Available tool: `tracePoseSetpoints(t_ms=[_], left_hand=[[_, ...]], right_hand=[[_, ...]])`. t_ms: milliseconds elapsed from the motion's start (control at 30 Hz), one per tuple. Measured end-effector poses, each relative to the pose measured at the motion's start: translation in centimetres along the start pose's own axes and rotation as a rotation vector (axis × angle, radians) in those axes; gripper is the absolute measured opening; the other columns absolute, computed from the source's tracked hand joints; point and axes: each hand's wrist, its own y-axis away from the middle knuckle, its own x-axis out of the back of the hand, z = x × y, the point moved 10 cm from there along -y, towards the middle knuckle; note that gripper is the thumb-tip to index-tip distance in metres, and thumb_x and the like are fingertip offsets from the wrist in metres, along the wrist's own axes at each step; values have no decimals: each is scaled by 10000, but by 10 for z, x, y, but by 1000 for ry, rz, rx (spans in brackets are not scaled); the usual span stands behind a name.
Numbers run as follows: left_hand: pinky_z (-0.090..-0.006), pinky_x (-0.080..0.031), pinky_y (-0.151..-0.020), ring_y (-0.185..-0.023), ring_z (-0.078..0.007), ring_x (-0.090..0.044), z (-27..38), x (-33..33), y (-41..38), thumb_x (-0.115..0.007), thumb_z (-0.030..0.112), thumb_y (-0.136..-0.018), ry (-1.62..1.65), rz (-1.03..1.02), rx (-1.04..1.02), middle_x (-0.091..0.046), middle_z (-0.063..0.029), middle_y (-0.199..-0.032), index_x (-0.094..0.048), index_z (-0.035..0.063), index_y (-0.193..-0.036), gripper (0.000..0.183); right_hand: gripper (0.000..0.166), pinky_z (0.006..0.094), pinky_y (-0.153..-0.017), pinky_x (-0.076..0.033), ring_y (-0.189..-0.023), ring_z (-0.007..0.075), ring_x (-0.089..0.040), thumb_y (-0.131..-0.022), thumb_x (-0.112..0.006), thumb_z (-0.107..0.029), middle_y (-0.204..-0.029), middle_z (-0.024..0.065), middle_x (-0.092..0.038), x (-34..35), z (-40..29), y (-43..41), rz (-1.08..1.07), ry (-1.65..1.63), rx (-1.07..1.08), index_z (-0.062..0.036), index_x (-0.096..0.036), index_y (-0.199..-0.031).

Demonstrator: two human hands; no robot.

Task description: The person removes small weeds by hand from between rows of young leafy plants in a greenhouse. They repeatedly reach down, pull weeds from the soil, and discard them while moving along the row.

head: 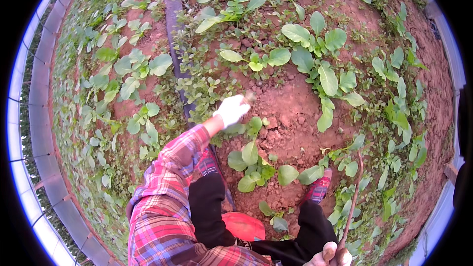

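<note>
My left hand [231, 111], in a white glove, reaches out low over the red soil beside small-leaved weeds [207, 92]. Its fingertips are blurred and brownish, and whether they pinch anything cannot be made out. At the bottom edge my right hand [328, 255], gloved too with brown-stained fingers, grips a thin, slightly bent brown rod [353, 199] that points up and away. Between my feet grows a leafy green seedling [260, 171]. Larger leafy plants [317, 44] stand ahead of my left hand, and crumbled soil [282, 122] lies just to its right.
A dark flat hose or strip [175, 26] runs lengthwise on my left, with more leafy plants [136, 66] beyond it. My patterned shoes [319, 186] stand among seedlings. Something red [244, 225] is between my legs. Pale greenhouse-like walls [40, 99] curve along both sides.
</note>
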Motion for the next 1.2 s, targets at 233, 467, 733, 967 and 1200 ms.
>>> tracePoseSetpoints(t_ms=[233,467,733,967,1200], left_hand=[[-216,-334,-416,-480,-50,-415,-15,76,113,-526,308,-838,670,21,127,-454,30,-587,-500,55,-852,255],[-205,-367,-459,-517,-44,-432,-88,57,379,-506,217,-839,667,227,485,-463,38,-636,-515,51,-1018,245],[-319,-415,-549,-601,-173,-527,-114,9,522,-513,232,-794,360,245,552,-542,-62,-689,-499,27,-874,220],[-401,-423,-772,-900,-341,-543,-141,-76,569,-474,292,-751,106,-19,583,-575,-192,-946,-507,27,-1060,409],[-388,-455,-812,-1075,-252,-504,-142,-170,561,-608,410,-716,91,-670,570,-410,-101,-1298,-260,217,-1345,745]], right_hand=[[304,252,-295,-352,-298,97,-378,-893,-402,-320,-489,-6,-420,10,4,19,-11,115,-72,-35,-506,-903],[313,231,-319,-300,-350,67,-361,-897,-393,-329,-546,-30,-408,16,19,35,-198,88,-125,-36,-500,-919],[213,211,-379,-280,-397,42,-356,-911,-405,-237,-566,-33,-358,33,-1,33,-402,246,-3,-29,-430,-871],[187,215,-403,-306,-404,33,-383,-893,-436,-197,-545,-53,-357,48,-20,31,-379,317,124,-68,-414,-760],[197,219,-412,-294,-431,29,-396,-881,-468,-212,-570,-50,-364,49,-15,47,-366,319,144,-55,-441,-766]])
